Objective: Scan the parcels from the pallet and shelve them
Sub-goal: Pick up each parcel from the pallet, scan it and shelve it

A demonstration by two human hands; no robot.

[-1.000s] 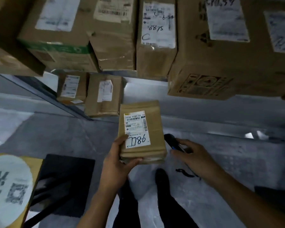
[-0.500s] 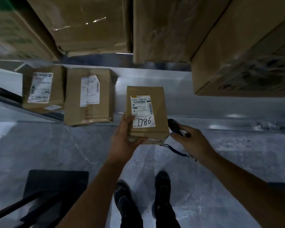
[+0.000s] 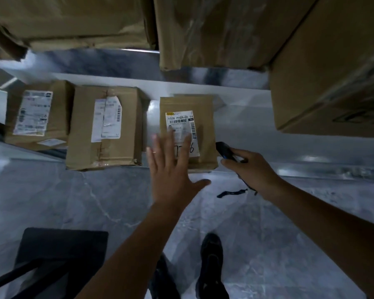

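Observation:
A small brown parcel [image 3: 203,108] with a white label lies flat on the bottom white shelf [image 3: 242,124]. My left hand [image 3: 171,167] hovers in front of it with fingers spread, covering the lower part of the label and holding nothing. Just right of the parcel, my right hand [image 3: 249,169] grips a black handheld scanner [image 3: 225,150], whose dark wrist strap [image 3: 232,193] dangles below.
Two more labelled boxes, a medium one [image 3: 104,128] and a smaller one [image 3: 36,115], sit on the same shelf to the left. Large cartons [image 3: 324,67] overhang from the shelf above. A black mat or cart base [image 3: 58,251] lies on the grey floor at lower left.
My left hand set the small parcel on the bottom shelf, let go and opened. The right hand kept the scanner beside it. The view tilted further down.

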